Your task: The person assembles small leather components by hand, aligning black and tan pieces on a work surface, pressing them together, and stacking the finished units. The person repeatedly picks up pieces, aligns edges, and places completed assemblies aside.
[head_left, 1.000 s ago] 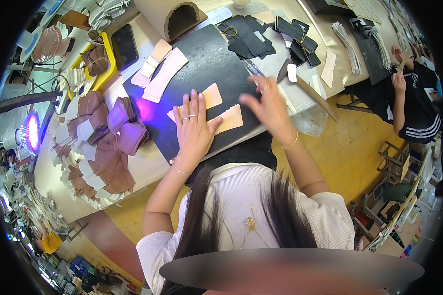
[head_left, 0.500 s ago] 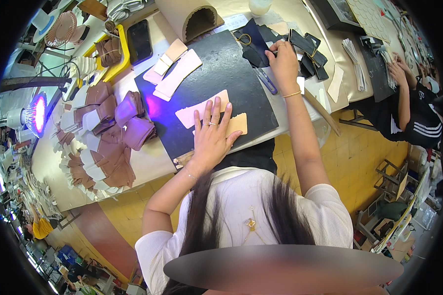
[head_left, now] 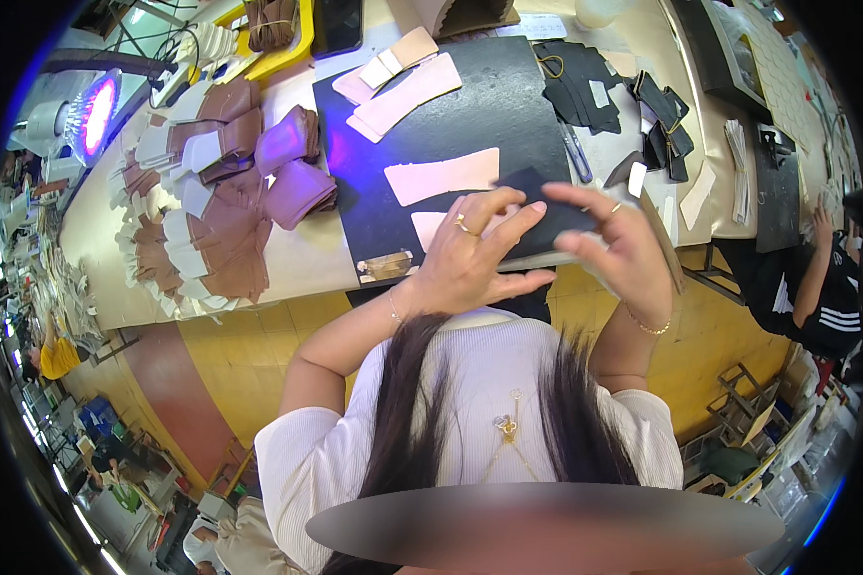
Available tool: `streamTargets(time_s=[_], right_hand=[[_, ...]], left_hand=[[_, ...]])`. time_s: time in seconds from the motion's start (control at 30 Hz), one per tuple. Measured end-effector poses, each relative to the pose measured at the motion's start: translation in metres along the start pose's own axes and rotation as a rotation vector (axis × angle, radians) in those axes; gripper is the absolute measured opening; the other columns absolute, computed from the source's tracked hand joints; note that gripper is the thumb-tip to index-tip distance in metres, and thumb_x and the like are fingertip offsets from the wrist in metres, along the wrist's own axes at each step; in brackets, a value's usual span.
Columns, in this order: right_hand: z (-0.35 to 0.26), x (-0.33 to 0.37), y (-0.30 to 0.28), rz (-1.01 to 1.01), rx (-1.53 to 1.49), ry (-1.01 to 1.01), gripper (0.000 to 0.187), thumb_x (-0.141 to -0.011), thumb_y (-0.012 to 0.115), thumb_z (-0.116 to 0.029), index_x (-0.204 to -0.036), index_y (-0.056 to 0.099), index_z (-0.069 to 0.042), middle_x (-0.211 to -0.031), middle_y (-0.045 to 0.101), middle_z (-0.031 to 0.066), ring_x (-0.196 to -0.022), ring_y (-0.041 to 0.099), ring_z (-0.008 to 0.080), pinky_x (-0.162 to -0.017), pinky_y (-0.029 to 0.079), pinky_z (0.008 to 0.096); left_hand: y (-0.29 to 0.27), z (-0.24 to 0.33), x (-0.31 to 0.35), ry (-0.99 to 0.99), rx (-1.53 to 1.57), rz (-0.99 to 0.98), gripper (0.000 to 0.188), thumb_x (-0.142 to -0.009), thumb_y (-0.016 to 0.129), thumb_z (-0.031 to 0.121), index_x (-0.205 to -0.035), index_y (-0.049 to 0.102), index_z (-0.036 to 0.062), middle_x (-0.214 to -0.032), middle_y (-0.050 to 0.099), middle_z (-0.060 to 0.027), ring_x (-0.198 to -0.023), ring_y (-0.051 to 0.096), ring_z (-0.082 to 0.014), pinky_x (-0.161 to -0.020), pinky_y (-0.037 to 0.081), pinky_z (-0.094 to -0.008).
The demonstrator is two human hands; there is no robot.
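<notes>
Both hands hold one small black piece up over the black mat.

I see the left hand (head_left: 470, 264) and the right hand (head_left: 616, 244) pinching a dark cut piece (head_left: 537, 206) between their fingers, raised above the black mat (head_left: 431, 115). Two pink strips (head_left: 443, 176) lie flat on the mat just behind it. Brown leather pieces (head_left: 211, 220) are piled off to the left.

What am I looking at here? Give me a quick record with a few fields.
setting: workbench with a black mat
left hand: raised, fingers on a dark flat piece
right hand: raised, pinching the same piece
on the mat: pale strip, more pale pieces
left of mat: brown pieces
right of mat: black pieces
far right: another person seated
</notes>
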State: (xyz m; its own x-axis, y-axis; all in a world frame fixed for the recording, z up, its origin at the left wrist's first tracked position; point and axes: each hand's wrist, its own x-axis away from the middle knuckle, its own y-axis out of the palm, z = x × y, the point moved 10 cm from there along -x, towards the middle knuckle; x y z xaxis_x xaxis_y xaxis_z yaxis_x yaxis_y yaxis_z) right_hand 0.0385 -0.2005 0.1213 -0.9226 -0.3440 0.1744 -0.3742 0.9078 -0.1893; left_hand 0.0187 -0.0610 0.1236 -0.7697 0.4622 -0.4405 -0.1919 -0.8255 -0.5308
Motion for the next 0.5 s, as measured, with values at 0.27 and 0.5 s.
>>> streamTargets(time_s=[0.27,0.5], right_hand=[[0.001,-0.004,0.011,0.057,0.223,-0.145,0.086,-0.071,0.083,-0.046,-0.138,0.049,-0.004,-0.119,0.052,0.0055,-0.109,0.051,0.0170,-0.095,0.042,0.0334],[0.104,0.013,0.038,0.134,-0.445,0.348,0.015,-0.089,0.073,-0.013,-0.096,0.065,-0.003,-0.080,0.063,-0.0013,-0.064,0.060,0.0047,-0.058,0.053,0.0191]], left_hand=[[-0.043,-0.029,0.011,-0.410,0.609,0.148,0.021,-0.085,0.066,-0.008,-0.104,0.061,-0.0012,-0.099,0.067,-0.0132,-0.078,0.069,-0.0206,-0.068,0.057,-0.0314],[-0.017,-0.086,0.092,-1.058,0.944,0.158,0.012,-0.097,0.061,0.008,-0.099,0.056,-0.0033,-0.093,0.067,-0.0123,-0.081,0.073,-0.0243,-0.068,0.059,-0.0258]])
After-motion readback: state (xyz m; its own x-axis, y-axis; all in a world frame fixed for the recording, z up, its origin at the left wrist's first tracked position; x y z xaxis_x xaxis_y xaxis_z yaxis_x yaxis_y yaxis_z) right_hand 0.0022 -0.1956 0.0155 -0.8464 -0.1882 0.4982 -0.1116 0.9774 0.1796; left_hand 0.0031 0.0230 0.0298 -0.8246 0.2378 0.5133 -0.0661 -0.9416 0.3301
